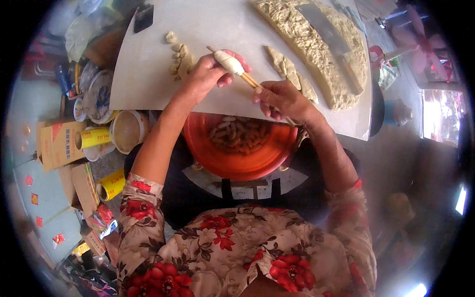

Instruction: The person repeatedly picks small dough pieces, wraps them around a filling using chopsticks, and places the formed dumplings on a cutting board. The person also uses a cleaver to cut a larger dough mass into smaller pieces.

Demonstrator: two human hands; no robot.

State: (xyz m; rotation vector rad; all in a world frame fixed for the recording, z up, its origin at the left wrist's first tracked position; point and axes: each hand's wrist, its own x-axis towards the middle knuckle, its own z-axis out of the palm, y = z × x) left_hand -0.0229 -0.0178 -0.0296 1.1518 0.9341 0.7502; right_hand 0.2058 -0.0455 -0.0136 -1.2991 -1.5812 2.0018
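Note:
My left hand (211,72) has its fingers around a pale piece of dough (228,62) wrapped on thin sticks (249,79). The lower ends of these sticks are pinched by my right hand (284,98). Left of my hands, small dough lumps (178,55) lie on the white tabletop (222,102). Cut dough strips (287,70) rest beyond my right hand, beside a large slab of dough (297,41). A broad metal blade (324,28) with a wooden handle (352,74) lies on the slab. Below the table edge, an orange basin (237,167) holds many small elongated pieces (237,135).
Tubs (128,131), a cardboard box (61,144) and yellow film rolls (96,138) stand at the left. A dark flat object (144,18) lies on the table's far left corner. A pink fan (423,44) is at the right. The basin sits close under the table edge.

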